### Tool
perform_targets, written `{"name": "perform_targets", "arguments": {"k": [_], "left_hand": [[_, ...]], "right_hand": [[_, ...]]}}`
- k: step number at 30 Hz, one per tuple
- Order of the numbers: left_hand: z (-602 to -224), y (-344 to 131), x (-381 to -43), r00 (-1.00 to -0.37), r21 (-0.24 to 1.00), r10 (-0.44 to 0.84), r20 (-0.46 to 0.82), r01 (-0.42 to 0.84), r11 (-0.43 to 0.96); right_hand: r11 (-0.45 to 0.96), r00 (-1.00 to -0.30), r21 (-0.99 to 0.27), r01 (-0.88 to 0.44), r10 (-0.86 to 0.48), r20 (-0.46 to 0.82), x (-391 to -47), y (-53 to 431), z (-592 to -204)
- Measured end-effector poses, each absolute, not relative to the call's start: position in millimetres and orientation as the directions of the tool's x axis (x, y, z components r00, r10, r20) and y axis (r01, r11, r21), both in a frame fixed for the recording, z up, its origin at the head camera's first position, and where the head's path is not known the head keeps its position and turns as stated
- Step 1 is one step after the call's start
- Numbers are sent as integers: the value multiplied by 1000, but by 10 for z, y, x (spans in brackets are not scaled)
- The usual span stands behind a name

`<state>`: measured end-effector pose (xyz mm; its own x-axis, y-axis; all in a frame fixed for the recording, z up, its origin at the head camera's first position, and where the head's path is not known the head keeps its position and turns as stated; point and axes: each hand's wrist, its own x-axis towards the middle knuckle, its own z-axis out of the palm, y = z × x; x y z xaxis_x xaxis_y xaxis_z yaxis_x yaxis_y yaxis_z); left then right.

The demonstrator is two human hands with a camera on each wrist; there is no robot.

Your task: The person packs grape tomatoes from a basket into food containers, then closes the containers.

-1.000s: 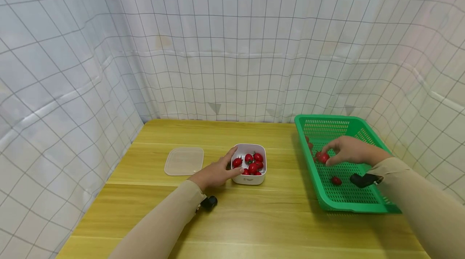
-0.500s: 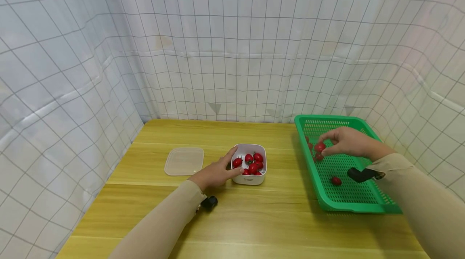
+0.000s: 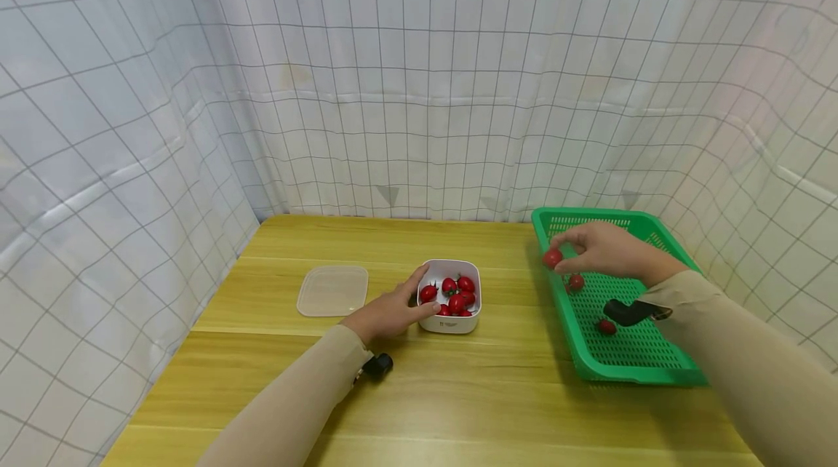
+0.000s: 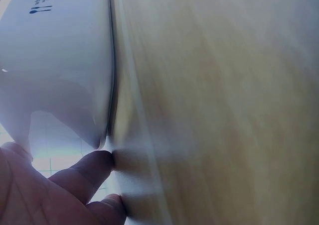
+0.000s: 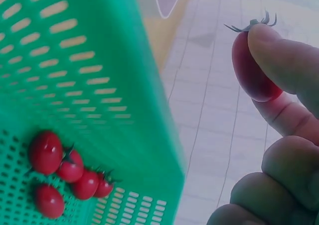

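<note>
In the head view, my left hand (image 3: 385, 313) rests against the left side of a small white square food container (image 3: 449, 324), its thumb over the front rim. The left wrist view shows fingertips at the container's lower corner. Several red cherry tomatoes (image 3: 456, 302) lie inside the container. My right hand (image 3: 609, 252) pinches a cherry tomato (image 5: 249, 68) between thumb and index finger, its green stem end up. In the head view this hand is over the left rim of a green perforated basket (image 3: 579, 347). Several more tomatoes (image 5: 46, 152) lie in the basket.
A flat translucent lid (image 3: 332, 291) lies on the wooden table (image 3: 458, 394) left of the container. White gridded curtain (image 3: 406, 89) surrounds the table at the back and both sides.
The right hand has lifted a cherry tomato from the basket's floor and moved left and away from me, to the basket's left rim. The left hand and the container have stayed in place.
</note>
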<state>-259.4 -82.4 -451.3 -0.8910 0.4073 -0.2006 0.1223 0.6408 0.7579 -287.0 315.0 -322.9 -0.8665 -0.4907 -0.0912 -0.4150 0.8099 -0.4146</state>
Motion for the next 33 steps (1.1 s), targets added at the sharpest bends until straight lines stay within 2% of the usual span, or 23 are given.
{"name": "perform_targets", "arguments": {"k": [9,24,33], "left_hand": [[-4532,-824,-2611,-891,754,405,-202,123,646],[-4528,-819,-2605,-892,764,404,-203,113,635],[-4508,-820,-2594,-892,756,403,-203,119,644]], "right_hand": [[805,-861,-399,-440,-505,-69,-2914,2892,-3175],[782,-847,-451,-430,-522,-98,-2966,2539,-3146],[744,-812,-449,-495,-579,-64,-2998,2362,-3174]]}}
